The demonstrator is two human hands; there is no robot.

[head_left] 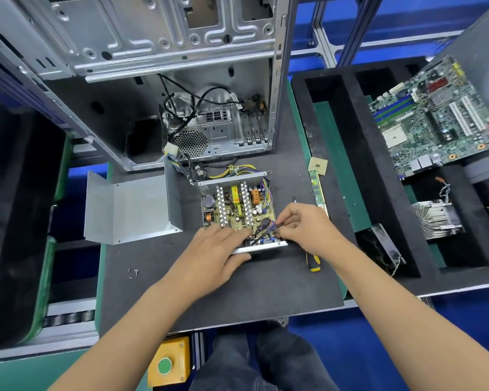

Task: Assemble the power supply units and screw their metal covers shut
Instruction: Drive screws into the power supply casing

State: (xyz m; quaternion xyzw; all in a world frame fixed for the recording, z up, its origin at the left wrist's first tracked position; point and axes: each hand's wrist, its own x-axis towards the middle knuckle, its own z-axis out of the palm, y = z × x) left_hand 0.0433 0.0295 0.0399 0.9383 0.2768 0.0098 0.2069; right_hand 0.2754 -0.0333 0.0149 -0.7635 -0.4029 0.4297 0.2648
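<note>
An open power supply unit [236,204] lies on the dark mat, its circuit board with heatsinks and coils exposed. Its bent metal cover [130,208] lies apart to the left. My left hand [215,255] rests flat on the unit's near edge, fingers straight, thumb under the metal rim. My right hand [302,227] pinches the black and coloured wires [268,225] at the unit's near right corner. A yellow-and-black screwdriver [312,262] lies on the mat below my right wrist, partly hidden. Three loose screws [132,272] lie at the left front of the mat.
An empty computer case [153,66] stands behind the unit, cables trailing out to it. A CPU chip [318,166] and RAM stick [318,187] lie right of the unit. The black foam tray [336,114] at right holds a motherboard [435,114], a heatsink [438,221] and a fan [378,246].
</note>
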